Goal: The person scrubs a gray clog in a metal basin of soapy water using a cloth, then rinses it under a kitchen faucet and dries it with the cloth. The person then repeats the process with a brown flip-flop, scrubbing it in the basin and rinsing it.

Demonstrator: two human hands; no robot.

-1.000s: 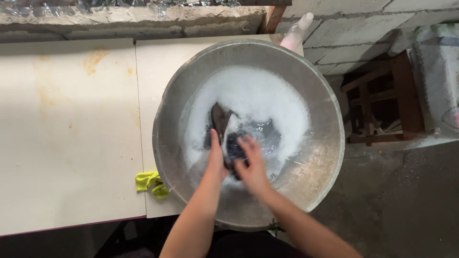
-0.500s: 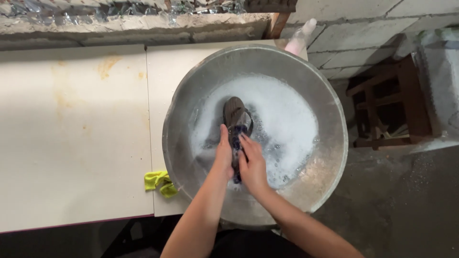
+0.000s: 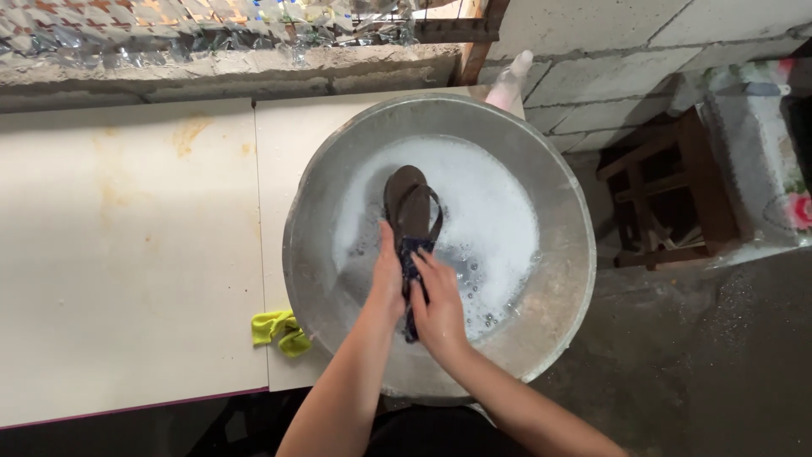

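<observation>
Obs.: 1 person stands at a wide metal basin [image 3: 558, 279] set on a pale worktop [image 3: 127, 254]; the basin overhangs the worktop's near edge toward the person's body. Soapy water and white foam [image 3: 499, 211] cover most of the basin floor.

Item in hand: 1 brown sandal [image 3: 408, 199], toe end pointing away from the person, strap side up, raised partly out of the foam. Only the heel end is held, which leaves the front half exposed above the water.

Left hand [image 3: 387, 283]: wrapped along the sandal's left edge near the heel, fingers closed against it. It looks like the steadying hand, bracing the sandal so it does not slide under pressure.

Right hand [image 3: 440, 305]: fingers curled and pressed down over a dark blue cloth [image 3: 411, 271] that lies against the sandal's heel portion; the cloth hangs a little below the hand. The cloth is pinched between palm and sole, so the hand's pressure goes into the sole.

Both forearms come in from the bottom of the head view and converge over the near half of the basin.

Surroundings: 1 crumpled yellow-green rag [image 3: 279, 330] on the worktop, just beside the basin's left rim. 1 pale pink bottle [image 3: 510, 80] behind the far rim. Wooden stool [image 3: 660, 195] to the right, by the block wall [image 3: 592, 51].
</observation>
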